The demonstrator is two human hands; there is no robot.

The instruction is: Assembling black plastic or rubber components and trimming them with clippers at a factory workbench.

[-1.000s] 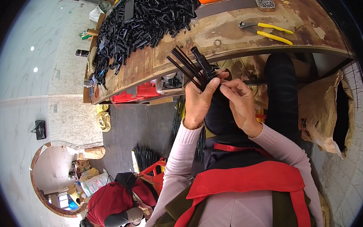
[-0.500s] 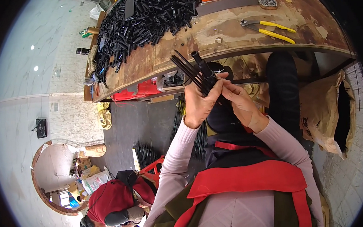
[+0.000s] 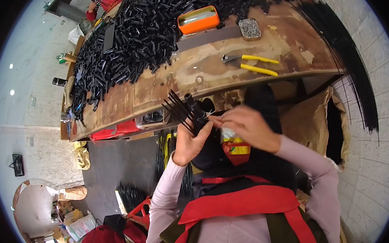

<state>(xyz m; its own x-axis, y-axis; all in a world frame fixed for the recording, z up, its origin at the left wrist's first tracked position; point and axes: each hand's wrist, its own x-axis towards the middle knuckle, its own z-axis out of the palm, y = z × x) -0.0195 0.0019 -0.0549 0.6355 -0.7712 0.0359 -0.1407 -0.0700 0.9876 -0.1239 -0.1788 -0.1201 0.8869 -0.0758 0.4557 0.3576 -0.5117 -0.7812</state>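
By the near edge of the surface [image 3: 161, 87], our left hand [image 3: 190, 143] grips black rods [image 3: 176, 109] that point forward and left, away from our right hand [image 3: 247, 125], whose fingertips bunch close by, on what we cannot tell. We see an orange box [image 3: 201, 29], its insides unclear, then a smaller tray [image 3: 251, 38] of tiny silvery bits [image 3: 249, 28].

No word, number or sign can be read here; the white sack [image 3: 80, 227] at lower left bears faint marks (too small and blurred to make out).
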